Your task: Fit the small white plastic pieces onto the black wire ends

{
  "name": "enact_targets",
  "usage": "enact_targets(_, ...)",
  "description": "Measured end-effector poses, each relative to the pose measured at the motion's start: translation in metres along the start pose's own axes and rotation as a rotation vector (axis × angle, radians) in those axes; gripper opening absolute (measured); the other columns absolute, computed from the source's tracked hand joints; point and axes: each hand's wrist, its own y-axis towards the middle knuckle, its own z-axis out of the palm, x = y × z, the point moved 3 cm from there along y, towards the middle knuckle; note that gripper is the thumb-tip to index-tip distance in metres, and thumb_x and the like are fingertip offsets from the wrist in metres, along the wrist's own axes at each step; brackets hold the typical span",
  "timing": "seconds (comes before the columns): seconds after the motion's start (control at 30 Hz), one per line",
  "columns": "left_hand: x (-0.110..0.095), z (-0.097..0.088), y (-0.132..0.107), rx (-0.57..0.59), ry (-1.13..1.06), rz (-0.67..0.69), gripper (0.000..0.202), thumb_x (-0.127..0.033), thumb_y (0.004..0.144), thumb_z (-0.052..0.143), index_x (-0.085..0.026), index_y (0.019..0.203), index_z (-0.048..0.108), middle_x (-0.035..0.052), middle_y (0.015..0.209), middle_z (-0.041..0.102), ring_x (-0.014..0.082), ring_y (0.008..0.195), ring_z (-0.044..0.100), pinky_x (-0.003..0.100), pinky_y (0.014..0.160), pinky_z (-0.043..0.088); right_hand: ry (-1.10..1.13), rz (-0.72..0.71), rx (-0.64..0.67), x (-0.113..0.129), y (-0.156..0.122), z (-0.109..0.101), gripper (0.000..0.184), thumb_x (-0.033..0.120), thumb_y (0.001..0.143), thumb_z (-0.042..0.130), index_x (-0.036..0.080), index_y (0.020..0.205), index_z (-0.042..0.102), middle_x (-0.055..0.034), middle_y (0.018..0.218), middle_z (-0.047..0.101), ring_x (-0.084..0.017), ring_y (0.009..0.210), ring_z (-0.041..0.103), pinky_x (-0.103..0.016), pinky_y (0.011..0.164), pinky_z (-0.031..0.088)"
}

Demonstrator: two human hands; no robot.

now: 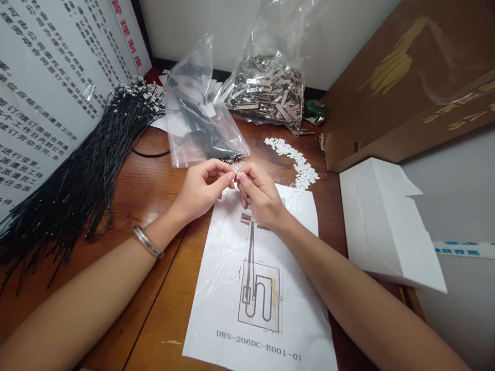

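My left hand (204, 189) and my right hand (263, 197) meet over the top of a printed drawing sheet (216, 309). Thumb and forefinger of each are pinched together, tips almost touching. Something tiny and pale is between the fingertips, too small and too covered to name. Just behind the fingers lies a clear plastic bag (181, 129) with dark strands inside. A curved strip of small white pieces (305, 172) is spread to the right of my right hand. Farther left is a large bundle of black cords (85, 159) with white ends.
A clear bag of flat metal pieces (266, 87) stands at the back, beside a green round object (315, 111). A brown box (406, 77) and a white folded carton (386, 221) border the right side. A board with printed characters (42, 67) leans at the left.
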Motion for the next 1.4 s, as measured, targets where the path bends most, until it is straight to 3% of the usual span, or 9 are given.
enact_targets(0.23, 0.001, -0.001, 0.000, -0.021, 0.034, 0.022, 0.024, -0.036, 0.077, 0.075, -0.014, 0.079, 0.064, 0.0016, 0.065, 0.066, 0.0094, 0.053, 0.057, 0.022, 0.048, 0.044, -0.068, -0.017, 0.002, 0.002, 0.000, -0.001, 0.030, 0.048, 0.097, 0.050, 0.022, 0.083, 0.054, 0.0069, 0.057, 0.042, -0.008, 0.042, 0.041, -0.024, 0.043, 0.034)
enact_targets(0.63, 0.005, -0.001, 0.000, 0.013, 0.019, 0.036, 0.020, -0.033, 0.079, 0.073, -0.014, 0.079, 0.064, 0.0025, 0.068, 0.068, 0.0100, 0.057, 0.059, 0.022, 0.050, 0.045, 0.012, -0.010, 0.086, -0.002, 0.004, -0.003, 0.031, 0.046, 0.096, 0.054, 0.019, 0.080, 0.059, 0.0056, 0.063, 0.046, -0.005, 0.045, 0.036, -0.023, 0.044, 0.036)
enact_targets(0.8, 0.003, 0.000, -0.002, -0.002, 0.065, 0.096, 0.017, -0.030, 0.083, 0.069, -0.015, 0.080, 0.062, 0.0015, 0.068, 0.067, 0.0102, 0.060, 0.061, 0.022, 0.055, 0.048, 0.017, -0.027, 0.080, 0.000, 0.004, -0.002, 0.030, 0.046, 0.095, 0.055, 0.020, 0.080, 0.059, 0.0067, 0.059, 0.044, -0.005, 0.043, 0.039, -0.021, 0.042, 0.037)
enact_targets(1.1, -0.004, 0.004, -0.006, -0.081, 0.129, 0.281, 0.009, -0.026, 0.088, 0.064, -0.017, 0.086, 0.062, -0.0003, 0.070, 0.066, 0.0072, 0.054, 0.057, 0.020, 0.048, 0.043, -0.004, -0.167, -0.093, 0.009, 0.001, 0.001, 0.020, 0.042, 0.095, 0.057, 0.023, 0.091, 0.061, 0.0053, 0.067, 0.053, -0.004, 0.042, 0.043, -0.020, 0.037, 0.037)
enact_targets(1.4, -0.005, 0.003, -0.008, -0.110, 0.182, 0.311, 0.012, -0.028, 0.085, 0.068, -0.016, 0.087, 0.067, 0.0012, 0.067, 0.069, 0.0089, 0.053, 0.060, 0.020, 0.047, 0.043, 0.136, -0.115, 0.001, 0.011, 0.006, 0.002, 0.024, 0.047, 0.095, 0.056, 0.023, 0.090, 0.056, 0.0073, 0.060, 0.054, -0.004, 0.039, 0.042, -0.020, 0.037, 0.031)
